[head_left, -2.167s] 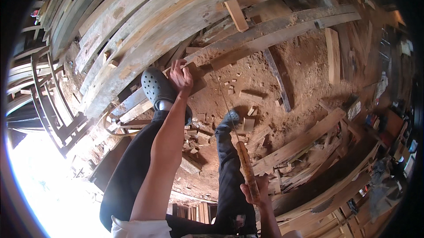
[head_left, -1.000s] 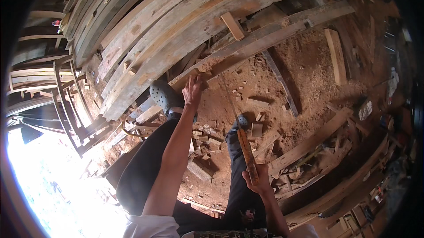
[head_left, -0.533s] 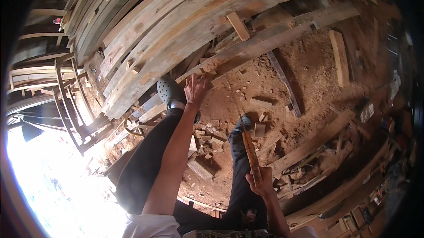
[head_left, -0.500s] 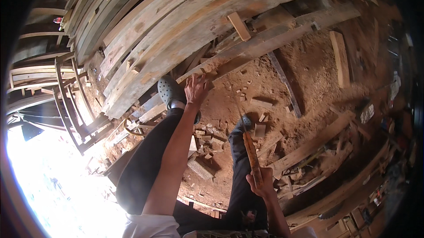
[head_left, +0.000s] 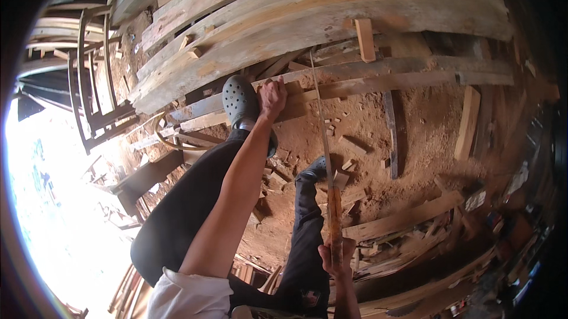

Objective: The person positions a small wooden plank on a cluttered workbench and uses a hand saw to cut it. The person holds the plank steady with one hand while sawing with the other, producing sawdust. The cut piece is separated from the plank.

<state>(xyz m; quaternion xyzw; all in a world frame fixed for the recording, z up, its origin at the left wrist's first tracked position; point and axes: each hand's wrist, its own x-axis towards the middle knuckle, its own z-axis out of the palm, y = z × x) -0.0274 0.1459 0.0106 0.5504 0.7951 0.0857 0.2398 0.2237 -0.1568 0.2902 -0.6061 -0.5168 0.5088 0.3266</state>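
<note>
Your right hand (head_left: 338, 254) is clamped round the saw (head_left: 335, 209), which now crosses over the plank (head_left: 361, 86) rather than stopping short, apparently placed for cutting. Your left hand (head_left: 273, 98) rests near the plank's left end beside one clog (head_left: 238, 98); I cannot tell its grip. Dusty floor (head_left: 364, 115); beyond, stacked boards (head_left: 278, 20).

Two hands (head_left: 272, 99) (head_left: 347, 253), one saw (head_left: 335, 211)

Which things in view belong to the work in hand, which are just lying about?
In use:
right hand, gripping the thin-bladed saw with orange-brown handle
left hand, on brown wood
long brown wooden beam, crossed by the blade in view

Apparently just lying about:
dark narrow wooden strip
light-brown rectangular timber
short tan wooden offcut
</note>
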